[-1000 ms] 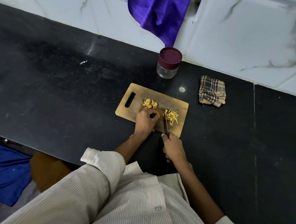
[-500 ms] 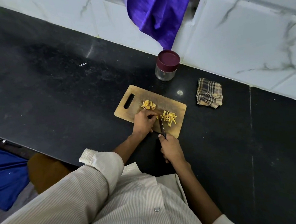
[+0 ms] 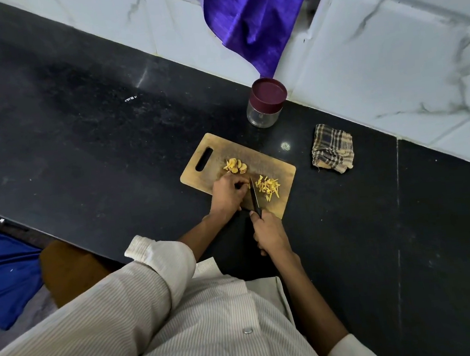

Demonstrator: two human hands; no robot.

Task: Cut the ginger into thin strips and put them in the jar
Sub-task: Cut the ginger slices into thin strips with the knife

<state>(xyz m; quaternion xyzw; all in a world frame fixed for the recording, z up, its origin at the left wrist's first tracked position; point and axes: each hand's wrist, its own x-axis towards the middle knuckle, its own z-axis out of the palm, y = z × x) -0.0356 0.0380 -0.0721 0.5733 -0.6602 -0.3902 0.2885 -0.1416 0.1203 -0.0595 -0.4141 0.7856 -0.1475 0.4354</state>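
Observation:
A wooden cutting board [image 3: 213,148] lies on the black counter. On it sit a small pile of ginger slices [image 3: 235,166] and, to the right, a heap of thin ginger strips [image 3: 268,186]. My left hand [image 3: 227,194] has curled fingers pressed down on a ginger piece that it mostly hides. My right hand [image 3: 268,232] grips the black handle of a knife [image 3: 254,196], whose blade stands between my left fingers and the strips. A glass jar [image 3: 264,108] with a maroon lid stands behind the board, lid on.
A folded checked cloth [image 3: 331,148] lies right of the board. A purple cloth [image 3: 251,16] hangs over the white marble wall [image 3: 389,60] above the jar. The black counter [image 3: 77,122] stretches left and right. Blue fabric [image 3: 2,269] and a brown surface [image 3: 69,270] lie below the counter's edge.
The knife blade has shifted a little left, closer to my left fingers. The heap of strips beside it looks slightly larger. The view has shifted slightly.

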